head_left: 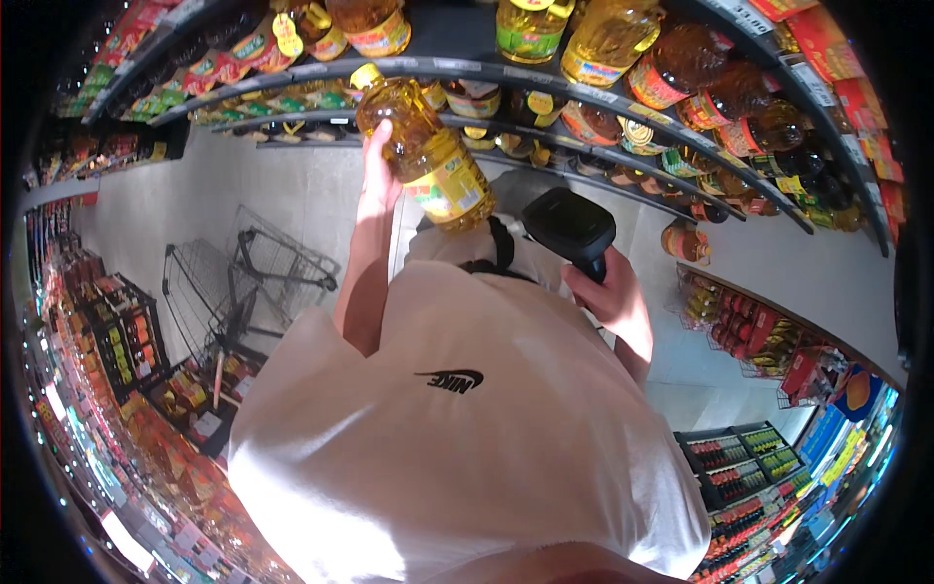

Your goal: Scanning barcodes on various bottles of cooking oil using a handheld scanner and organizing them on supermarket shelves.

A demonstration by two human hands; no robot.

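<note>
My left hand is closed round the upper part of a large clear bottle of golden cooking oil. The bottle has a yellow cap and a yellow label, and leans with its cap toward the shelf on the upper left. Its base comes down in front of my waist. In my right hand is a black handheld barcode scanner, gripped by its handle with the head pointing up and left. A hand's width or more separates scanner and bottle. Part of my right fingers is hidden behind the handle.
Curved-looking shelves across the top hold several rows of oil bottles. A wire shopping cart stands on the floor to my left. A single oil bottle sits off to the right. Black crates of bottles stand at lower right.
</note>
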